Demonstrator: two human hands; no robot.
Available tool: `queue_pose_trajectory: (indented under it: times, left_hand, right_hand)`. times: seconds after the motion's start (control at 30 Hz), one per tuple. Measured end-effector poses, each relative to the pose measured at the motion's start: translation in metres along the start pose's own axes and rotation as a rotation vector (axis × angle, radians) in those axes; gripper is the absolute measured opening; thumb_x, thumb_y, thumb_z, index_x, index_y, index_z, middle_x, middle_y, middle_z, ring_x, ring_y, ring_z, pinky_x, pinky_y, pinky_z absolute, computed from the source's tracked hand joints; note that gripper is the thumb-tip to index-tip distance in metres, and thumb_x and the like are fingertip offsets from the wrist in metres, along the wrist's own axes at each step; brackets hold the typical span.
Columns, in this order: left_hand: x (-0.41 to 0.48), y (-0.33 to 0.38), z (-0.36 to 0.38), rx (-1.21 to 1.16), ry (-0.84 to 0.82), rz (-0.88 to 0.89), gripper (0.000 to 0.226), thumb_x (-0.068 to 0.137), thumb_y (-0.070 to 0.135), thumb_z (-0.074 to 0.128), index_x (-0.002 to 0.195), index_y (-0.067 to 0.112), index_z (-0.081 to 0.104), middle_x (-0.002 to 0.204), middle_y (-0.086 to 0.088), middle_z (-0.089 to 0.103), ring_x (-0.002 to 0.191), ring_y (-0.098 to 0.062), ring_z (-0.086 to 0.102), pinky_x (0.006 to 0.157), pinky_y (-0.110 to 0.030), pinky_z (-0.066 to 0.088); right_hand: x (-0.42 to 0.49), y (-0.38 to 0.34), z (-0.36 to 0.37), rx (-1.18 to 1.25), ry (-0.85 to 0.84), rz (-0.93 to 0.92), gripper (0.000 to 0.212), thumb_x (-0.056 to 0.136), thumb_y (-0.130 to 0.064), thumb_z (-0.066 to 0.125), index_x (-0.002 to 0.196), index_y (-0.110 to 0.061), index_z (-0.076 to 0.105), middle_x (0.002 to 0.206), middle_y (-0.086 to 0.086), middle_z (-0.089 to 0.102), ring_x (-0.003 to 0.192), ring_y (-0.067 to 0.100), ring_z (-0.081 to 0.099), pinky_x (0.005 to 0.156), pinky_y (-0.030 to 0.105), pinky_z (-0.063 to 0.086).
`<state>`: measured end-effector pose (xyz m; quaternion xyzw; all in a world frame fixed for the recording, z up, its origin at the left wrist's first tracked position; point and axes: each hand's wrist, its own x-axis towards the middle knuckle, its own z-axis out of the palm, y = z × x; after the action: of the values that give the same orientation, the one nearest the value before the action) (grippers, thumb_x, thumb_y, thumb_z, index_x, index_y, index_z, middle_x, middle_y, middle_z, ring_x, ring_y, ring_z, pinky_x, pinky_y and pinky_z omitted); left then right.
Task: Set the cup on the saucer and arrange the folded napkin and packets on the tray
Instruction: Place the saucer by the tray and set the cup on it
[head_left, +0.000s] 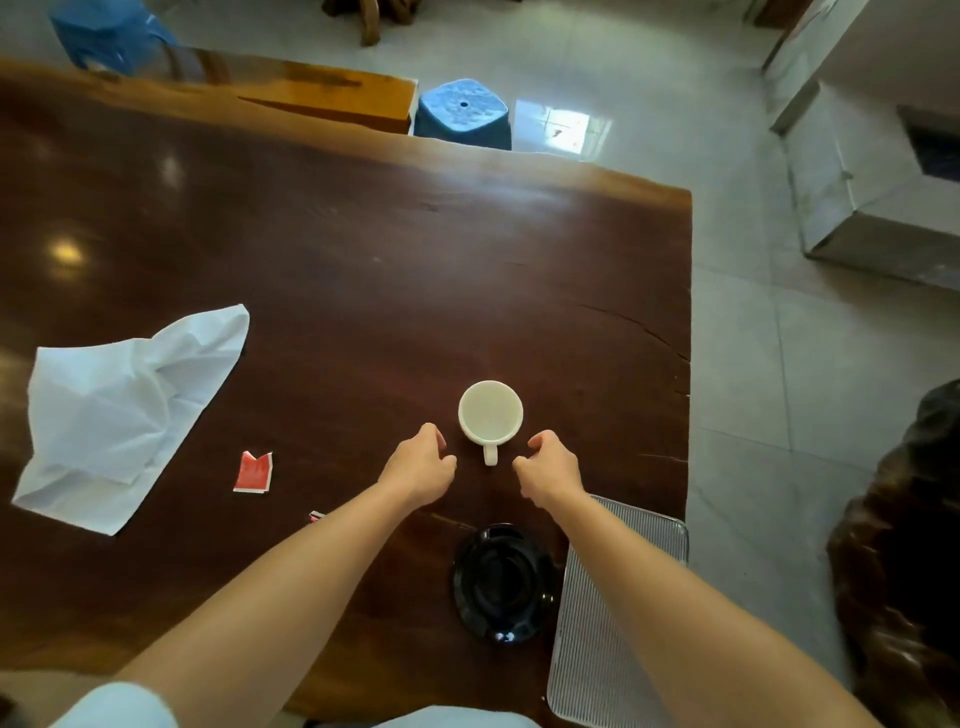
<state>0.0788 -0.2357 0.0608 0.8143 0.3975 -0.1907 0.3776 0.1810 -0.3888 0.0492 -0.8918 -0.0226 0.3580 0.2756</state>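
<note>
A white cup (490, 414) stands upright on the dark wooden table (337, 260), its handle pointing toward me. My left hand (422, 467) and my right hand (551, 467) hover just near of it, one on each side of the handle, fingers curled and holding nothing. A black saucer (501, 582) lies close to me between my forearms. The grey ribbed tray (602, 644) sits at the table's near right corner, partly under my right forearm. A white napkin (124, 410) lies unfolded and rumpled at the left. One red packet (253, 472) lies near it; a second packet (316, 516) peeks out beside my left forearm.
Two blue stools (462, 114) stand on the tiled floor beyond the table's far edge, next to a wooden bench (332, 98). The table's right edge drops off near the tray. A dark carved wooden piece (904, 545) stands at the right.
</note>
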Motion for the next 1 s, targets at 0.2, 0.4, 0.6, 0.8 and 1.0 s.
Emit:
queue_pose_trajectory:
  times: [0.2,0.4,0.6,0.8,1.0]
  left_hand:
    - [0.027,0.004,0.002,-0.039,-0.015,-0.016,0.035,0.094,0.028,0.06,0.126,0.018,0.048,0.111,-0.004,0.066,0.1,-0.026,0.064,0.088,-0.041,0.054]
    - [0.053,0.009,0.009,-0.073,-0.028,-0.033,0.051,0.092,0.022,0.066,0.137,0.018,0.043,0.121,-0.005,0.061,0.111,-0.027,0.061,0.095,-0.044,0.053]
    - [0.076,0.009,0.015,-0.117,-0.026,-0.014,0.063,0.086,0.013,0.073,0.14,0.022,0.041,0.127,-0.004,0.061,0.105,-0.019,0.057,0.08,-0.032,0.048]
    - [0.088,0.016,0.019,-0.242,-0.076,0.007,0.09,0.077,0.006,0.08,0.149,0.033,0.033,0.136,-0.005,0.057,0.107,-0.029,0.067,0.088,-0.045,0.06]
    - [0.088,0.02,0.021,-0.327,-0.097,0.034,0.096,0.073,0.003,0.082,0.151,0.034,0.034,0.127,0.001,0.055,0.107,-0.026,0.065,0.074,-0.038,0.064]
  right_hand:
    - [0.033,-0.004,0.001,-0.032,-0.028,0.023,0.06,0.088,-0.013,0.06,0.143,-0.015,0.036,0.116,0.016,0.066,0.102,0.032,0.067,0.086,0.05,0.06]
    - [0.063,-0.01,0.001,-0.038,-0.026,0.052,0.079,0.084,0.0,0.066,0.151,-0.019,0.028,0.123,0.012,0.057,0.106,0.031,0.065,0.083,0.049,0.061]
    - [0.081,-0.016,0.006,-0.069,-0.081,0.047,0.096,0.081,0.004,0.072,0.157,-0.024,0.02,0.14,0.012,0.051,0.123,0.033,0.056,0.091,0.052,0.058]
    - [0.086,-0.015,0.012,-0.061,-0.161,-0.059,0.1,0.084,-0.005,0.072,0.159,-0.029,0.01,0.126,0.002,0.053,0.112,0.025,0.057,0.085,0.051,0.06]
    - [0.084,-0.011,0.016,-0.009,-0.12,-0.135,0.075,0.08,-0.02,0.079,0.139,-0.031,0.034,0.101,-0.014,0.05,0.094,0.016,0.06,0.078,0.046,0.062]
